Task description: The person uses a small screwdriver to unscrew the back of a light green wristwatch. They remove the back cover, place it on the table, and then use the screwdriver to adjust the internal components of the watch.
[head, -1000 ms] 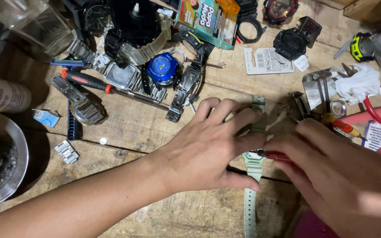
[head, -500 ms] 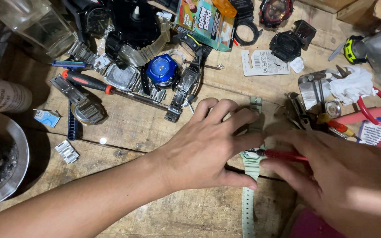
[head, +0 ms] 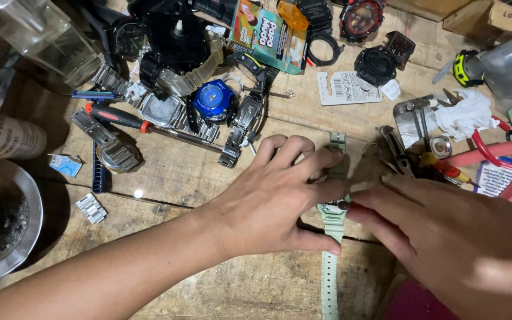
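A pale green watch point(head: 332, 214) is laid lengthwise on the wooden surface point(head: 167, 172), its case almost hidden between the two hands and its ribbed strap seen running down toward the near edge, while the other strap end shows above the fingers. It is pinned by the left hand point(head: 268, 204), which is spread flat over it from the left: the fingers point(head: 321, 161) are held slightly apart and pressed on the upper strap, and the thumb is laid along the surface just below the case, so the watch is gripped between thumb and fingers. From the right, the right hand point(head: 445, 237) is brought against the case, its fingers kept together; a thin red tool point(head: 355, 207) is glimpsed at their tips, touching the side of the case, though how it is pinched cannot be told. Just beyond the hands, a screwdriver with a red and black handle point(head: 117, 117) is laid across the boards, near a blue-faced watch point(head: 214, 101) and several metal watch bands point(head: 241, 127). Farther back, black watch cases point(head: 380, 62) and a colourful printed packet point(head: 268, 37) are scattered. To the right, red-handled pliers point(head: 487, 151), a white cloth point(head: 466, 114) and small metal tools are crowded together. At the far left, a round metal bowl point(head: 28, 237) with dark contents is set at the edge, well apart from the watch, with a glass jar point(head: 48, 44) lying above it.
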